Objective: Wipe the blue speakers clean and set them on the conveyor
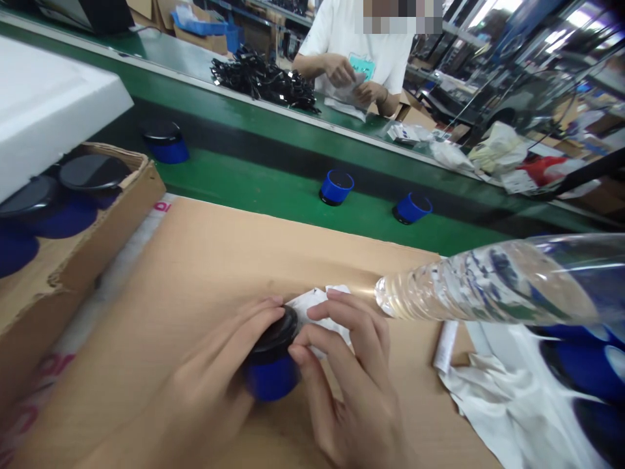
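blue cylinder: right between the two hands, black top up, low over the tan table; can't tell if touching it
left-hand grip: clamped round the blue cylinder, fingertips up on the black rim
right-hand grip: thumb and forefinger tips nearly together at the rim, other fingers curled; can't tell if pinching anything
white paper: crumpled-looking, just behind the right fingers and partly covered by them
clear bottle: poking in from the right, totally in the way, blocking part of the table (blame the head cam)
cardboard box: at left, holding more black-topped cylinders, partly covered by a white foam slab
green strip: beyond the table, carrying three more blue ones, well apart
right edge: white crumpled sheet beside more blue cylinders, cropped
far side: heap of black cables, next to a person in white, handling a small bag
badge: turquoise, too small to read
pink lettering: maybe "ar" or "an", on tape by the box; more of it lower left, blurred
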`<action>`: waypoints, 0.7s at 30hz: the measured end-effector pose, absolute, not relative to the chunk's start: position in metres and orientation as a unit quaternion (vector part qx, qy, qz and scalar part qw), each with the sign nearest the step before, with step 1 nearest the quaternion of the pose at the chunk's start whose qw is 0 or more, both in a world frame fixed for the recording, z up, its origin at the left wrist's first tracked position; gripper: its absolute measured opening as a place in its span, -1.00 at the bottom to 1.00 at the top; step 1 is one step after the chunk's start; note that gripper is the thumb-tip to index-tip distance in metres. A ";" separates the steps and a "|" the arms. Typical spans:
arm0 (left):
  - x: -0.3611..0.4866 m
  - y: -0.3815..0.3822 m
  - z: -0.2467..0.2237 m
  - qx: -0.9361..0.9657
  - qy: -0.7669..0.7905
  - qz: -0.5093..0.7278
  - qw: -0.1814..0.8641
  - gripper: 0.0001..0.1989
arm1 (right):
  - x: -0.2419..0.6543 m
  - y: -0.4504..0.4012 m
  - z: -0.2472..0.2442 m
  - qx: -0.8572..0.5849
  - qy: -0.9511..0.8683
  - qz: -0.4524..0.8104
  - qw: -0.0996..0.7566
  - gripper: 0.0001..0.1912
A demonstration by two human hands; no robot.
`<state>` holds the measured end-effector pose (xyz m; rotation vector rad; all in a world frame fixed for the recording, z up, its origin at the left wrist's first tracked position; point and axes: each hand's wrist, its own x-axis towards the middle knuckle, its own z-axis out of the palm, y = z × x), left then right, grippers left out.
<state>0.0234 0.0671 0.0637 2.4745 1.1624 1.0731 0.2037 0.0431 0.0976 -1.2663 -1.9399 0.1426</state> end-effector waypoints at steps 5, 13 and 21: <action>0.025 0.069 0.067 0.851 0.388 0.346 0.075 -0.64 | 0.206 0.043 0.099 -0.493 -0.785 0.088 0.365 -0.81; 0.018 0.067 0.063 0.830 0.406 0.345 0.161 -0.57 | 0.220 0.042 0.107 -0.521 -0.732 0.148 0.413 -0.84; 0.015 0.055 0.055 0.797 0.427 0.372 0.210 -0.62 | 0.193 0.024 0.094 -0.485 -0.547 0.483 0.482 -0.43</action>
